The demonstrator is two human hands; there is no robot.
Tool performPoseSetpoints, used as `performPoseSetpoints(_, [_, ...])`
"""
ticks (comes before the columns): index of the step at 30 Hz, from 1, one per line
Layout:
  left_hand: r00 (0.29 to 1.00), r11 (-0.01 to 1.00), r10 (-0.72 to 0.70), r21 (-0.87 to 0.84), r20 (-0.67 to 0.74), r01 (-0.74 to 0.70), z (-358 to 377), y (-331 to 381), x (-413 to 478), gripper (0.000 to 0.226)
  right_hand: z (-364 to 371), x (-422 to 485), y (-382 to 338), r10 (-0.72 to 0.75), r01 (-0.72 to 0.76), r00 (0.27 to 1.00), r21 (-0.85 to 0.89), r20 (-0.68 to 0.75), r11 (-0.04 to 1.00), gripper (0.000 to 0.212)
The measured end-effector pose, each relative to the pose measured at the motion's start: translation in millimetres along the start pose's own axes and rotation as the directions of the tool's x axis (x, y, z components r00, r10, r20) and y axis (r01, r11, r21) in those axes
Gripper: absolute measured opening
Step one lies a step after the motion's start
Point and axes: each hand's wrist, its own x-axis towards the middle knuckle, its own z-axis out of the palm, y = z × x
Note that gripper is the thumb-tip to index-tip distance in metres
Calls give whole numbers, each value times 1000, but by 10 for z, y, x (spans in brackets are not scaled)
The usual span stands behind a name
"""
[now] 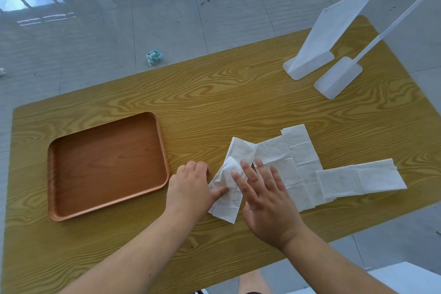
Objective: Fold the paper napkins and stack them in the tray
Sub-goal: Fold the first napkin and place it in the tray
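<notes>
A brown wooden tray [107,207] with nothing in it lies on the left of the table. Right of it, several white paper napkins [300,157] lie flat and overlapping. The leftmost napkin [225,205] is long and partly folded over at its middle. My left hand [191,186] rests curled on the table beside it, thumb pressing its left edge. My right hand [262,198] lies with fingers spread flat over the napkin's right side. Another folded napkin [362,178] lies at the far right of the pile.
Two white plastic stands [338,31] rise at the table's back right corner. A crumpled wrapper [154,56] lies on the tiled floor beyond the far edge. The wood-grain table [214,102] ends close below my forearms.
</notes>
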Motion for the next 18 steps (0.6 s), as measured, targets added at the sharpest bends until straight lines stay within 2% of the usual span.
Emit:
performPoseSetpoints(2, [1000,999,-25,-28,11,26,9,22,10,58,-9,9,-9,43,-43,999,-15,9,999,75])
performPoseSetpoints(5, [998,993,-40,-113,44,44,-8,49,23,41,-20,28,-12,87,-77,990,-92,113,993,75])
performPoseSetpoints(8, [995,959,-46,-274,89,69,-62,80,12,23,-46,39,-1,105,-75,971,-145,212,986,74])
performPoseSetpoints(11, [988,886,-67,-448,138,122,-155,99,-22,15,-166,72,-5,130,-110,969,-102,210,989,71])
performPoseSetpoints(13, [988,825,-47,-551,145,121,-242,103,-54,14,-265,123,-6,145,-150,980,22,136,988,69])
performPoseSetpoints(15, [990,771,-11,-629,140,97,-352,106,-93,22,-390,221,-5,185,-192,981,223,53,956,75])
performPoseSetpoints(16, [992,745,4,-662,129,83,-412,102,-111,27,-461,296,-6,224,-229,973,340,54,912,81])
performPoseSetpoints(18, [995,692,18,-719,103,62,-540,74,-143,33,-601,485,-29,286,-329,944,566,167,756,86])
